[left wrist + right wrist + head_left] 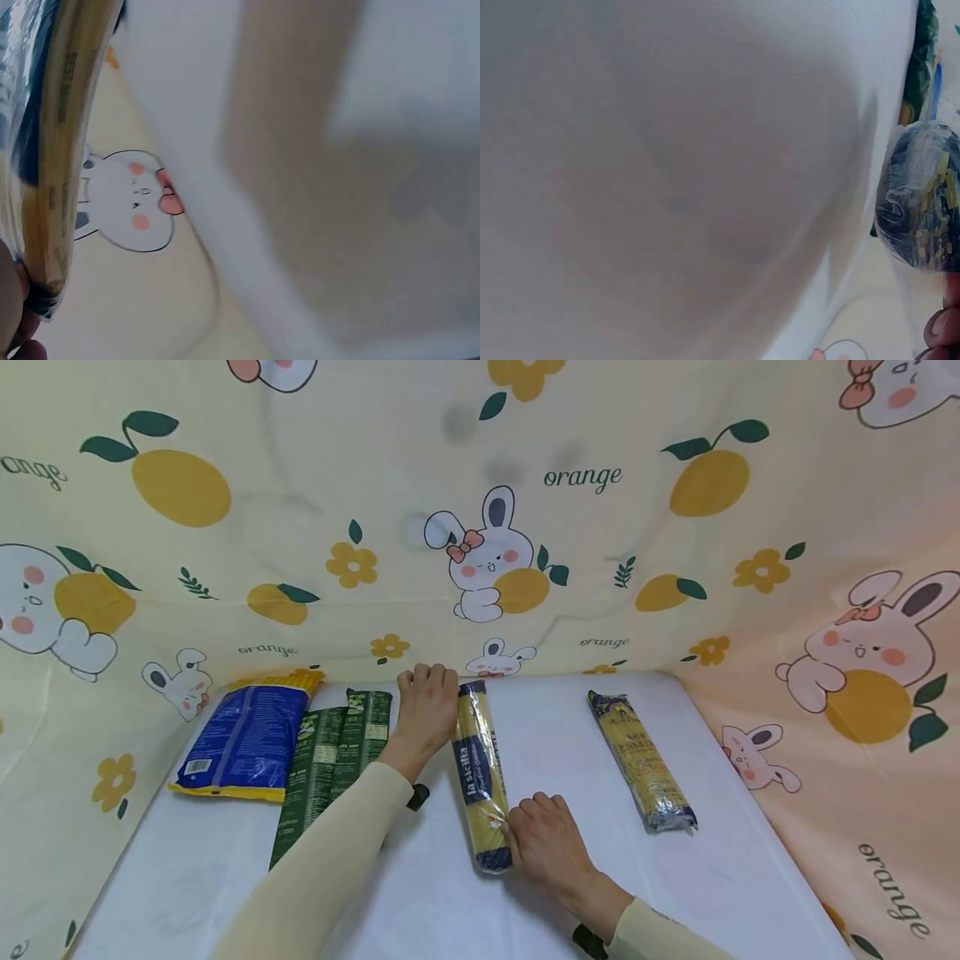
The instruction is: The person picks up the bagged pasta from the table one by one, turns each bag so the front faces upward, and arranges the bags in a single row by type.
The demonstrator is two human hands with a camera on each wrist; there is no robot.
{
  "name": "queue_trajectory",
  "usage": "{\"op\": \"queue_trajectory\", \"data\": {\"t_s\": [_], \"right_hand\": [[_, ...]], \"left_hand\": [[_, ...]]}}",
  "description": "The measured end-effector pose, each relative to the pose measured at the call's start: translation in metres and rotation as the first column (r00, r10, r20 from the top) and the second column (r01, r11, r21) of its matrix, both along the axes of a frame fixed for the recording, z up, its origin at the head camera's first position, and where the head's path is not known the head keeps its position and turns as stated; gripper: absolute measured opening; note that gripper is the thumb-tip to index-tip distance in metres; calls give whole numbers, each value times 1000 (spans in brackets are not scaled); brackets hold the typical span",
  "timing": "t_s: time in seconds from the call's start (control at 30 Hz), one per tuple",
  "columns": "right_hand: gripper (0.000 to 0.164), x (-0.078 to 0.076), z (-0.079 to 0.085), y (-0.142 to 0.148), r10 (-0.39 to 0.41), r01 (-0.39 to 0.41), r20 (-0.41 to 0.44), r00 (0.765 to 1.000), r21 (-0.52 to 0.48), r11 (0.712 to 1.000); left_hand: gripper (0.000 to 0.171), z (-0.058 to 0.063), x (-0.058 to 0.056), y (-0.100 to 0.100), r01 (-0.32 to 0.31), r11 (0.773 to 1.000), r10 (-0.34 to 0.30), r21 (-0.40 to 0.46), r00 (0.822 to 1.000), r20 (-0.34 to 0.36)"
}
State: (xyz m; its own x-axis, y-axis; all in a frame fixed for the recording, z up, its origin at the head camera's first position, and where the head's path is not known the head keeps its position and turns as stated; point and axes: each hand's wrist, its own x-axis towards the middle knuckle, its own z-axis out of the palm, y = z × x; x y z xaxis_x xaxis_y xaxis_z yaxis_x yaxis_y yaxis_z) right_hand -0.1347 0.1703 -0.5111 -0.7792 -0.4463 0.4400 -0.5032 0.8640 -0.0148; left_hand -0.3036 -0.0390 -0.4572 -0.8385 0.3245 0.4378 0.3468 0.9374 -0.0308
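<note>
A clear pack of spaghetti (480, 777) with dark blue ends and a blue label lies lengthwise between my two hands, its far end tilted slightly left. My left hand (426, 714) grips the far end from the left; the left wrist view catches its fingertips (13, 319) at the end of the pack (56, 150). At the near end, my right hand (551, 847) holds the pack from the right side. The right wrist view has the crinkled blue end (922, 199) with fingertips (941, 326) under it. Whether the pack touches the table cannot be told.
Another spaghetti pack (643, 762) lies slanted on the white table (570, 735) to the right. Left of my left forearm lie two green packs (309, 777), partly covered by the sleeve, and a blue and yellow bag (243, 739). A printed cloth (390, 468) hangs behind.
</note>
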Motion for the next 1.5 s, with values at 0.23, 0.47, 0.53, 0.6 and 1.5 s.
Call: {"op": "queue_trajectory", "data": {"t_s": [0.23, 0.47, 0.53, 0.6, 1.5], "right_hand": [[36, -1, -5, 4, -17, 17, -3, 1000, 3, 1000], [33, -3, -8, 6, -43, 42, 30, 999, 33, 999], [34, -3, -9, 6, -47, 45, 28, 999, 37, 998], [34, -3, -9, 6, -51, 50, 22, 998, 41, 998], [42, -4, -6, 8, -224, 208, 133, 966, 126, 970]], "left_hand": [[14, -10, -7, 7, 19, 999, -18, -35, 999, 36], [15, -18, -13, 11, 16, 996, -11, -91, 999, 50], [15, -20, -14, 12, 15, 995, -11, -99, 999, 39], [14, -23, -15, 12, 11, 994, -8, -108, 1000, 27], [26, -29, 5, 25, 51, 996, -34, -75, 977, 211]]}}
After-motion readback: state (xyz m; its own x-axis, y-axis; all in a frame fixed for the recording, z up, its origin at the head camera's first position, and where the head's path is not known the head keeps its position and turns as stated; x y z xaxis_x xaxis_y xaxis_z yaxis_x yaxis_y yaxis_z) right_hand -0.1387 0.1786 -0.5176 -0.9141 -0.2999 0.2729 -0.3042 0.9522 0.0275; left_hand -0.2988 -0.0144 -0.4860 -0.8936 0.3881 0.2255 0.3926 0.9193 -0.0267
